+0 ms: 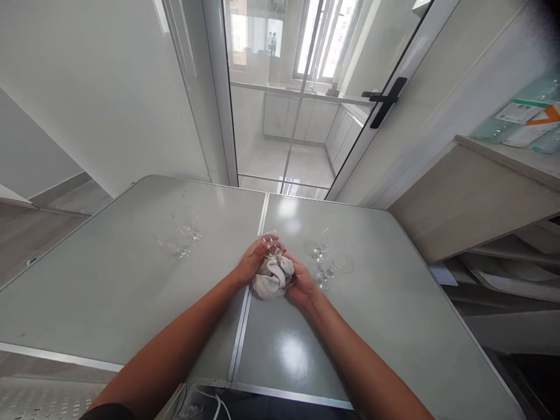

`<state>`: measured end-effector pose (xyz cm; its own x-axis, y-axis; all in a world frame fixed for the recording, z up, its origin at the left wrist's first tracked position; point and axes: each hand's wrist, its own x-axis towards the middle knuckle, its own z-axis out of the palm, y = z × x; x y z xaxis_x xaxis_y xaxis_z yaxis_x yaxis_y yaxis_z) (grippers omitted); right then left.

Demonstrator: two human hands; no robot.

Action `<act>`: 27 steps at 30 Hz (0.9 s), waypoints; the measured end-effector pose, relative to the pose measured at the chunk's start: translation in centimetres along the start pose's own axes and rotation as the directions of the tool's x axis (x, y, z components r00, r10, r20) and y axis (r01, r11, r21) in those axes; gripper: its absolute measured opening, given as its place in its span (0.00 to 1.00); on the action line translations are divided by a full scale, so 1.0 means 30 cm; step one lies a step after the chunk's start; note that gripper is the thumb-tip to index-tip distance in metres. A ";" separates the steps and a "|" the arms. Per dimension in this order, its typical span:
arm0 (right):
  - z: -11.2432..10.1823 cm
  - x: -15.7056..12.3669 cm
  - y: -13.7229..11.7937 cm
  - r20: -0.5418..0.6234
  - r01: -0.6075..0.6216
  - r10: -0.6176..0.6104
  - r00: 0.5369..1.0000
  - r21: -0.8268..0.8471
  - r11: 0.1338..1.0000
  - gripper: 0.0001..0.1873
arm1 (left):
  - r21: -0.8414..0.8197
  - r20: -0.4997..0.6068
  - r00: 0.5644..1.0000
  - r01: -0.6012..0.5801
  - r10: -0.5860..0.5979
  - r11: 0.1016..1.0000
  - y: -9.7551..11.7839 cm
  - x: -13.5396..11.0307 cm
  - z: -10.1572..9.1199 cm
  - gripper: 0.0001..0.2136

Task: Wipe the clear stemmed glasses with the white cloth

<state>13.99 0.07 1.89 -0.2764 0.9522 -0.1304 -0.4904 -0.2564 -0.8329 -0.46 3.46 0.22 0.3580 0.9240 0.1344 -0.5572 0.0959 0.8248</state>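
Observation:
My left hand (250,263) is closed around a clear wine glass (270,244), held over the middle of a grey folding table (131,291). My right hand (301,283) grips a crumpled white cloth (272,280) that is pressed against the lower part of that glass. Both hands meet above the table's centre seam.
Two clear glasses (326,265) stand just right of my right hand. More clear glasses (184,236) rest on the left half of the table. A glass sliding door (306,116) is behind the table, and a beige counter with shelves (472,192) rises at the right.

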 end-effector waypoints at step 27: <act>-0.004 0.028 0.084 -0.261 0.154 -0.153 0.953 -0.017 0.988 0.22 | 0.509 -0.039 0.770 -0.533 0.637 0.676 0.027 -0.004 -0.020 0.30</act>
<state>12.62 0.25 -0.38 0.0271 0.9902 -0.1369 -0.5130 -0.1037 -0.8521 -1.41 3.65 0.54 -0.1088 0.7869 0.6075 -0.1862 -0.6164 0.7651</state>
